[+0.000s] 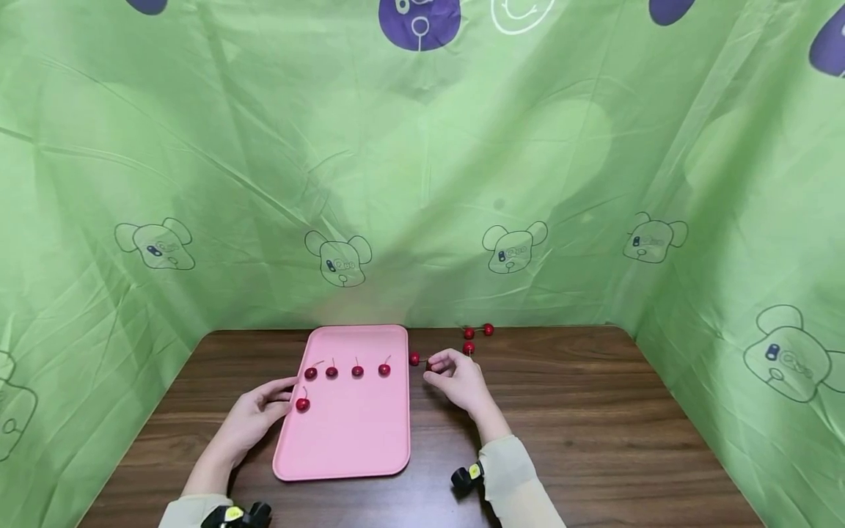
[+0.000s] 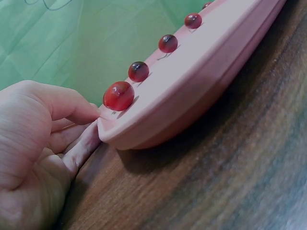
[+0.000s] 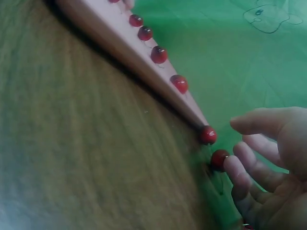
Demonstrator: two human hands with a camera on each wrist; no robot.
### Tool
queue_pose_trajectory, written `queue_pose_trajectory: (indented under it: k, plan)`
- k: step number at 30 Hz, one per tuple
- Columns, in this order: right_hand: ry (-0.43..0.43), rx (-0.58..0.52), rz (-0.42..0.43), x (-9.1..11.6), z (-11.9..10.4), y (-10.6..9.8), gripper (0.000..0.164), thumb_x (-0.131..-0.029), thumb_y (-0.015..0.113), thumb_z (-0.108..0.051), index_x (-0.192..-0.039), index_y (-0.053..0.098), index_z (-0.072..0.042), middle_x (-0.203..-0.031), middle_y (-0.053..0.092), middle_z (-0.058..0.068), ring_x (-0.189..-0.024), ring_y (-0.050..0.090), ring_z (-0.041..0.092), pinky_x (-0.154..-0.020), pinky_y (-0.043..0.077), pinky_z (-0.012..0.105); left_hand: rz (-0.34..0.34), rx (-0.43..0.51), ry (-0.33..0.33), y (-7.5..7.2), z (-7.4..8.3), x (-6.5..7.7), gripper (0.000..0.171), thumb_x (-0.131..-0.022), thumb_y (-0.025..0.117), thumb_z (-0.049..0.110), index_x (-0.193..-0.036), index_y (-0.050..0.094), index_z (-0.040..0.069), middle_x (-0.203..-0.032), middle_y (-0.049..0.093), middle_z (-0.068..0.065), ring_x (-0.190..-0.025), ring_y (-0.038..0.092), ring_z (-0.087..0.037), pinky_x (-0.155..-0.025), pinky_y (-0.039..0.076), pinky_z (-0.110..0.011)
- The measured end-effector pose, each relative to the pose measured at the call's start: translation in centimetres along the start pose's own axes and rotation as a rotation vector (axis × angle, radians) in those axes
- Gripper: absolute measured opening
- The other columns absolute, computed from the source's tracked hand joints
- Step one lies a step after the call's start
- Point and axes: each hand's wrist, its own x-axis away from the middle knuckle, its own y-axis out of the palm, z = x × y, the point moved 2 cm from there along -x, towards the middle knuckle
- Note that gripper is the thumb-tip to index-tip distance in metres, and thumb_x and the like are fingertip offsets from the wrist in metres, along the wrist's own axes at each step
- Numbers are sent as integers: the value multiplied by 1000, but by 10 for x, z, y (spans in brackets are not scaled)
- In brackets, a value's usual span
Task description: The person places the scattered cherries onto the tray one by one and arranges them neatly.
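Observation:
A pink tray lies on the table with several red cherries on it. Most form a row across its upper half, and one cherry sits lower by the left edge. My left hand pinches the tray's left rim, its fingertips beside a cherry. Just right of the tray, my right hand is at a dark red cherry. A fingertip meets that cherry's side, while the thumb stands apart from it. Another cherry lies between this hand and the tray's right edge.
Beyond the right hand, more cherries lie near the back edge of the brown wooden table. A green cloth with printed animal heads hangs behind and at both sides. Each wrist carries a small black camera.

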Motion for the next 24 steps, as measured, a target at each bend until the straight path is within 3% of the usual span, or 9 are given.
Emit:
queue_pose_trajectory:
  k: [9,17,24]
  plan:
    - [36,22,15,4,6,6,30,-88,88,-17,-113,75,-6,-95,77,1,-81,71,15,-80,59,37,5,-3,10,0,-1,0,49,-106,71,7,-153,60,0,-129,72,-24,-108,73,-13,-90,59,-23]
    - [57,-4,52,8,8,10,48,-86,89,-17,-127,67,-5,-103,78,9,-86,73,18,-85,61,43,5,-10,-9,-1,-1,2,49,-106,71,8,-153,60,0,-129,72,-22,-107,74,-13,-90,58,-23]
    - [52,39,77,6,10,10,41,-86,89,-17,-121,70,-7,-106,77,8,-84,71,16,-84,60,42,10,-16,4,1,0,2,49,-106,71,6,-153,60,-1,-128,73,-23,-107,74,-12,-91,58,-23]
